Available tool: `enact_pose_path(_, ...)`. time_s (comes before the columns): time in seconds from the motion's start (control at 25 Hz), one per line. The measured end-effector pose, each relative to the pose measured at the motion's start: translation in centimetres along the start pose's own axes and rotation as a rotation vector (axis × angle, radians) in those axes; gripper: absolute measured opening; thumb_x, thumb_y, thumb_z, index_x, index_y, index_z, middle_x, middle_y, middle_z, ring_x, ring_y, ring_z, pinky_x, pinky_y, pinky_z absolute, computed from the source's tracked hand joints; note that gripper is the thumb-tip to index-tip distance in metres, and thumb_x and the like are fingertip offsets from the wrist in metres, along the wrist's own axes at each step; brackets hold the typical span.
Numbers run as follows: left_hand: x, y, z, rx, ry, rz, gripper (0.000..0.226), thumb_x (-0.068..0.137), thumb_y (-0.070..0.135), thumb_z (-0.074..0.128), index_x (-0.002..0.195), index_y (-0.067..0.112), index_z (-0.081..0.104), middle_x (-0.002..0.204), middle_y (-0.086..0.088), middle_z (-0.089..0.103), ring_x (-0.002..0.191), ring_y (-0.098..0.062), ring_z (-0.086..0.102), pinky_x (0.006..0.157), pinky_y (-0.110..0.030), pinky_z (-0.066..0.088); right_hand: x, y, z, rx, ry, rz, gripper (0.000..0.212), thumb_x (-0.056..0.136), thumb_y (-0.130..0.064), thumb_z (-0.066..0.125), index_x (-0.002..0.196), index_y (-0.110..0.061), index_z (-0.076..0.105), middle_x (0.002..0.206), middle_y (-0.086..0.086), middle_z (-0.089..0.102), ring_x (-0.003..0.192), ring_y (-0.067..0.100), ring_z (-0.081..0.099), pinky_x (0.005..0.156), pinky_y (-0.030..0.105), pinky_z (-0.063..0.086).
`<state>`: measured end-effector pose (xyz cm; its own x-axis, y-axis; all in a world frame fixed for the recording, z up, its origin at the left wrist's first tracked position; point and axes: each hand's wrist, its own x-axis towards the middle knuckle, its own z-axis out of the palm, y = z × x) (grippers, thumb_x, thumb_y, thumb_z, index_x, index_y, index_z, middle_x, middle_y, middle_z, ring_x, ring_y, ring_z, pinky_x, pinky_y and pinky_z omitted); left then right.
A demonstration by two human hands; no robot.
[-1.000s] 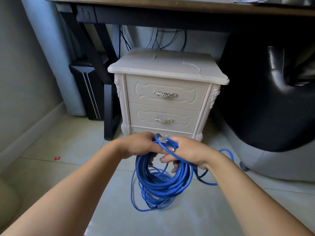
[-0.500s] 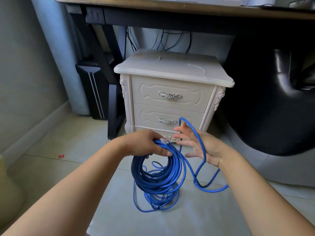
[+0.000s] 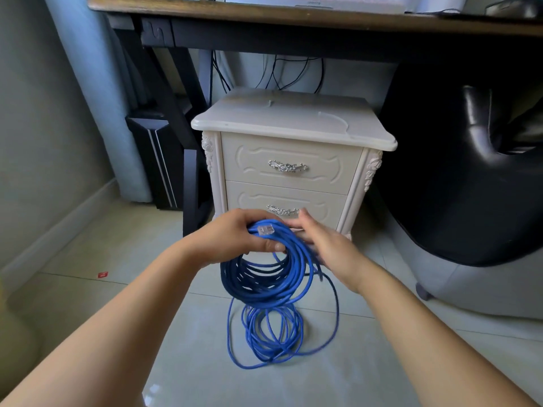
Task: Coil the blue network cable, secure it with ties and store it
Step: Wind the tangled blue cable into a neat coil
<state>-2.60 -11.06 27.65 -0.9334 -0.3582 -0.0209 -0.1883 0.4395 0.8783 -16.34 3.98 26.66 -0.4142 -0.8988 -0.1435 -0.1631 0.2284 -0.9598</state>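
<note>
Blue network cable (image 3: 264, 284) is gripped as a coil by the left hand (image 3: 235, 240) while the right hand (image 3: 326, 251) is held open; loops lying on the floor (image 3: 182, 362) should be added evenly, untwisted.

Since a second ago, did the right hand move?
Yes. The right hand rose and opened: it was below the base of the nightstand, gripping the blue cable; now its fingertips reach level with the lower drawer handle.

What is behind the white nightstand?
Black cables hang down the wall below the desk. The nightstand covers their lower ends.
</note>
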Motion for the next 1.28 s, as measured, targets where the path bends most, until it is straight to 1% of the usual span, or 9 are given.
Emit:
enact_pose_path(0.12,-0.2,0.2,-0.3,-0.174,0.109,0.006,0.032,0.071,0.036,0.084,0.101,0.032,0.074,0.082,0.011,0.068,0.071,-0.007,0.054,0.069,-0.029,0.043,-0.1,0.6,-0.3,0.027,-0.064,0.029,0.063,0.071,-0.079,0.052,0.118,-0.038,0.064,0.108,-0.005,0.073,0.103,0.012,0.068,0.092,0.037,0.054)
enact_pose_path(0.28,-0.4,0.2,-0.3,-0.344,0.24,0.016,0.026,0.071,0.039,0.081,0.095,0.03,0.076,0.066,0.008,0.056,0.06,-0.01,0.043,0.06,-0.028,0.036,-0.4,0.7,0.4,0.093,-0.068,0.082,0.058,0.069,-0.038,0.085,0.119,-0.035,0.057,0.108,0.003,0.068,0.098,0.02,0.07,0.076,0.046,0.06)
enact_pose_path(0.44,0.1,0.5,0.8,-0.541,0.39,-0.05,0.011,0.071,0.038,0.079,0.077,0.031,0.073,0.059,-0.004,0.043,0.055,-0.017,0.039,0.06,-0.035,0.032,0.3,1.0,2.5,0.42,0.162,0.067,0.04,0.077,-0.01,0.078,0.113,-0.016,0.062,0.107,0.016,0.067,0.092,0.026,0.068,0.093,0.054,0.053)
enact_pose_path(0.6,0.2,0.9,2.3,-0.704,0.434,-0.086,0.006,0.079,0.033,0.077,0.077,0.032,0.072,0.06,0.001,0.042,0.055,-0.014,0.042,0.066,-0.038,0.035,0.8,0.2,2.2,0.491,0.307,0.016,0.024,0.08,0.004,0.068,0.098,-0.012,0.064,0.081,0.009,0.063,0.076,0.023,0.064,0.078,0.043,0.054)
enact_pose_path(0.68,-0.1,1.2,2.2,-0.648,0.261,-0.08,0.015,0.077,0.029,0.079,0.09,0.032,0.071,0.068,0.002,0.05,0.063,-0.013,0.049,0.072,-0.036,0.042,1.0,0.3,1.8,0.418,0.399,0.037,0.025,0.078,0.009,0.06,0.092,-0.012,0.062,0.068,0.005,0.056,0.062,0.019,0.056,0.066,0.036,0.048)
enact_pose_path(0.88,-1.4,0.7,-1.7,-0.613,-0.171,-0.086,0.099,0.05,0.044,0.091,0.137,0.038,0.045,0.138,0.005,0.058,0.127,-0.01,0.055,0.102,-0.036,0.047,0.6,-0.1,0.3,-0.088,0.449,-0.093,0.022,0.076,0.002,0.059,0.084,-0.019,0.058,0.067,-0.002,0.053,0.062,0.02,0.049,0.061,0.032,0.044)
enact_pose_path(1.0,-1.4,1.6,0.0,-0.229,-0.051,-0.041,0.088,0.061,0.024,0.082,0.14,0.04,0.045,0.139,0.013,0.053,0.124,0.005,0.051,0.104,-0.021,0.042,0.1,-0.5,0.8,-0.457,0.374,-0.15,0.023,0.077,-0.004,0.061,0.094,-0.019,0.059,0.081,-0.001,0.063,0.076,0.023,0.057,0.066,0.031,0.044)
enact_pose_path(1.08,-0.9,1.9,2.4,0.185,0.131,0.069,0.069,0.071,0.011,0.072,0.132,0.037,0.053,0.118,0.017,0.063,0.103,0.009,0.059,0.087,-0.01,0.044,-0.1,-0.7,1.5,-0.526,0.323,-0.226,0.035,0.075,-0.004,0.06,0.103,-0.023,0.061,0.094,-0.004,0.065,0.085,0.019,0.058,0.073,0.031,0.046)
enact_pose_path(1.28,-0.1,2.1,3.3,0.311,0.478,0.096,0.021,0.077,0.013,0.062,0.093,0.027,0.067,0.076,0.008,0.069,0.075,-0.015,0.063,0.068,-0.038,0.052,-0.6,-1.6,2.0,-0.536,0.391,-0.29,0.029,0.077,-0.012,0.064,0.103,-0.022,0.056,0.093,-0.009,0.06,0.084,0.012,0.052,0.066,0.014,0.04)
